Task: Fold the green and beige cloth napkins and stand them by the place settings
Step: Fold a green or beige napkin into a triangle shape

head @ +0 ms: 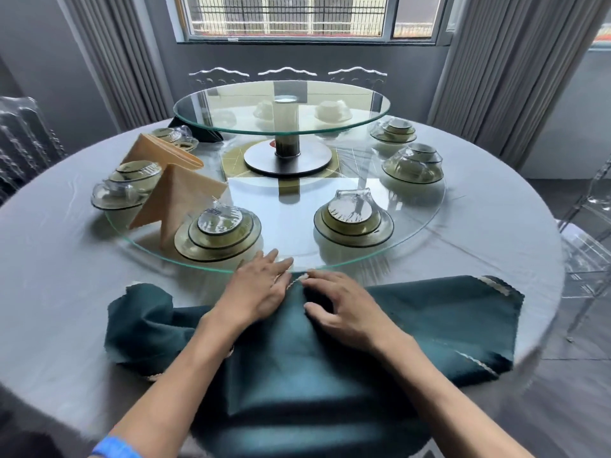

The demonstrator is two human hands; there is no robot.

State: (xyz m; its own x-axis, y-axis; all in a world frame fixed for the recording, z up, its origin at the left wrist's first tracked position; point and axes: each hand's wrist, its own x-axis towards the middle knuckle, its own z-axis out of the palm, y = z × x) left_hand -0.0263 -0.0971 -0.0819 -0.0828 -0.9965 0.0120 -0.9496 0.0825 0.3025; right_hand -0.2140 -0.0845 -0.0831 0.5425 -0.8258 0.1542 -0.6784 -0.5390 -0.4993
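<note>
A dark green napkin point(413, 319) lies spread and rumpled on the grey tablecloth at the near edge, part of it hanging over. My left hand point(256, 292) lies flat on its top middle with straight fingers. Beside it my right hand point(337, 309) has its fingers curled onto the cloth, pressing a fold near the top edge. Two beige napkins stand folded as cones at the left: one point(178, 206) by the near-left setting point(218, 233), one point(155, 152) further back. Another green napkin point(205, 133) shows partly behind the raised glass turntable.
A big glass disc point(291, 256) carries several stacks of smoked-glass bowls and plates, such as the near-right setting point(353, 223). A raised glass turntable point(281, 107) on a black post stands mid-table. Clear chairs point(591, 246) ring the round table.
</note>
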